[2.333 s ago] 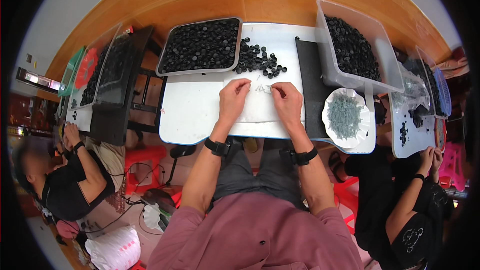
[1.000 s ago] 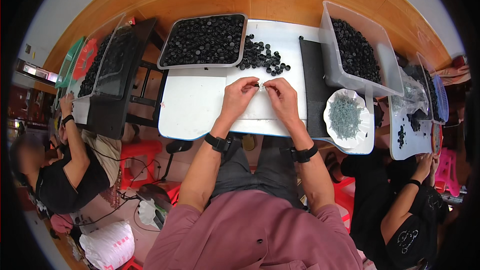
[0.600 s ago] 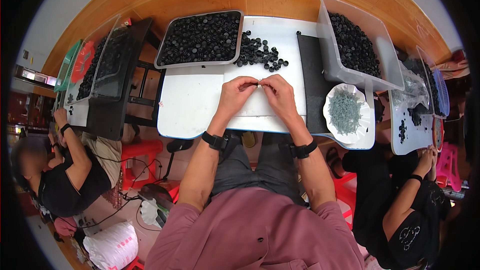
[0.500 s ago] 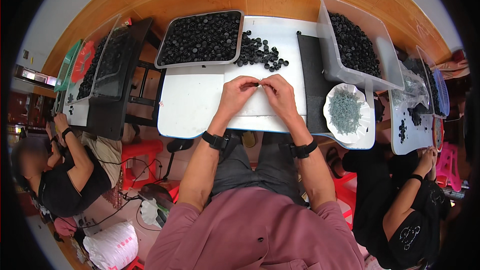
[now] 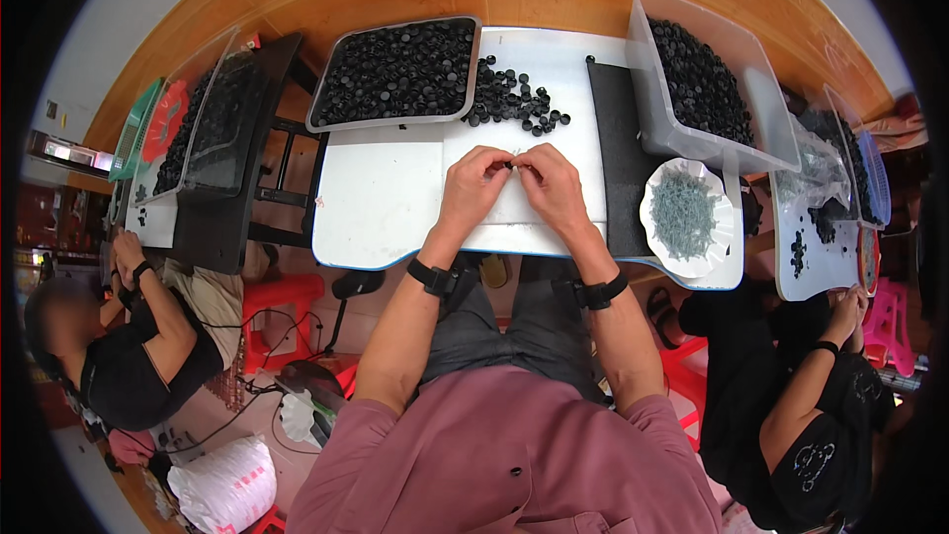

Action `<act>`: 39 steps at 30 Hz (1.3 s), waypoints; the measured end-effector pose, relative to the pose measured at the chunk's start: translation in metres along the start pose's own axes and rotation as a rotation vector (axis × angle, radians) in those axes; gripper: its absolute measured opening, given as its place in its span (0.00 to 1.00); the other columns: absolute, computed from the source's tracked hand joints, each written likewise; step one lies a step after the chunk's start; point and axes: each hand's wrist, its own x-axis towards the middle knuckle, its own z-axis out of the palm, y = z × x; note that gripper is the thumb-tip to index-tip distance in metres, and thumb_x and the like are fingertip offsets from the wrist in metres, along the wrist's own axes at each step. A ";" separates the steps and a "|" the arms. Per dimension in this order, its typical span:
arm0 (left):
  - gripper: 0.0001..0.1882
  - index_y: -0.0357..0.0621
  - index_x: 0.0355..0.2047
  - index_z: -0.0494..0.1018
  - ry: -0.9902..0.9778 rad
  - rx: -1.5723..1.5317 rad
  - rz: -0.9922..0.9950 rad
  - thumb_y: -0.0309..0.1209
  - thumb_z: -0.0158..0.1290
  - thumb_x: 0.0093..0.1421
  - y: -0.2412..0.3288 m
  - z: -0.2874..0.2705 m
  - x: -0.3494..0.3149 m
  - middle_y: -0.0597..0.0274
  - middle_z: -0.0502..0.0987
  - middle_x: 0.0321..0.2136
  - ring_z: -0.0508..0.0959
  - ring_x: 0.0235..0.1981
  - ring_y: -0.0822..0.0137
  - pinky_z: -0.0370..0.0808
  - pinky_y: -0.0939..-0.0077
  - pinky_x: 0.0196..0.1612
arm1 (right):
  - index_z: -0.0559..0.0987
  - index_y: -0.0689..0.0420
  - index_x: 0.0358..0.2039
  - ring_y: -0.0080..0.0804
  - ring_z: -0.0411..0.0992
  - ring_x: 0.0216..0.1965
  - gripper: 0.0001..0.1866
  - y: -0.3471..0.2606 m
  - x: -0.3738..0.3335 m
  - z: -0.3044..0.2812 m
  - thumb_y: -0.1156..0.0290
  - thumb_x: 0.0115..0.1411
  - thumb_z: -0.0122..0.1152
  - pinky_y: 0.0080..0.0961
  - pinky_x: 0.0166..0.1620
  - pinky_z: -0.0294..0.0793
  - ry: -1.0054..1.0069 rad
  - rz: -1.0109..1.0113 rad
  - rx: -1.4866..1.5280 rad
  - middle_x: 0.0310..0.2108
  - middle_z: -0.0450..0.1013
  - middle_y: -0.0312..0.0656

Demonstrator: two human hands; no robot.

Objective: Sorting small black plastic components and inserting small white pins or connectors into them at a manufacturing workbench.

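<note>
Over the white table [image 5: 381, 203], my two hands meet with fingertips nearly touching. Between thumb and fingers, my left hand [image 5: 474, 186] pinches a small black cap [image 5: 509, 165], mostly covered by the fingers. My right hand [image 5: 551, 186] is closed in a pinch against it; what its fingertips hold is too small to make out. Just beyond them lies a loose group of round black caps [image 5: 514, 99]. A metal tray [image 5: 309, 122] heaped with such caps stands at the far left of the table.
On the right, a clear plastic bin [image 5: 692, 143] of black pieces stands partly over a black mat [image 5: 623, 158]. Nearer, a white scalloped dish [image 5: 729, 237] holds many thin grey-green pieces [image 5: 682, 216]. People sit at neighbouring tables on both sides, a black-topped one [image 5: 222, 227] at left.
My hands stay together over almost the same spot, with only small finger shifts. At left, the other person's hands have come together and lower.
</note>
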 end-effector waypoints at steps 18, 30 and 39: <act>0.11 0.37 0.43 0.79 0.056 0.030 0.042 0.18 0.62 0.59 -0.001 0.005 -0.007 0.57 0.84 0.36 0.85 0.33 0.64 0.81 0.72 0.39 | 0.83 0.62 0.39 0.33 0.78 0.28 0.07 0.004 -0.005 0.002 0.79 0.59 0.69 0.27 0.33 0.77 0.071 0.097 0.153 0.32 0.80 0.44; 0.13 0.38 0.45 0.82 0.056 0.041 0.023 0.23 0.64 0.59 -0.002 0.003 -0.008 0.56 0.86 0.38 0.86 0.35 0.65 0.82 0.73 0.41 | 0.84 0.61 0.38 0.35 0.78 0.28 0.06 -0.002 -0.004 0.000 0.77 0.60 0.68 0.28 0.33 0.77 0.042 0.090 0.047 0.33 0.80 0.45; 0.12 0.38 0.45 0.82 0.036 0.007 -0.033 0.24 0.64 0.60 0.002 0.001 -0.009 0.56 0.87 0.37 0.88 0.38 0.64 0.83 0.74 0.44 | 0.83 0.62 0.38 0.39 0.78 0.29 0.05 -0.004 -0.002 0.001 0.77 0.62 0.66 0.30 0.34 0.77 0.022 0.039 0.015 0.32 0.79 0.47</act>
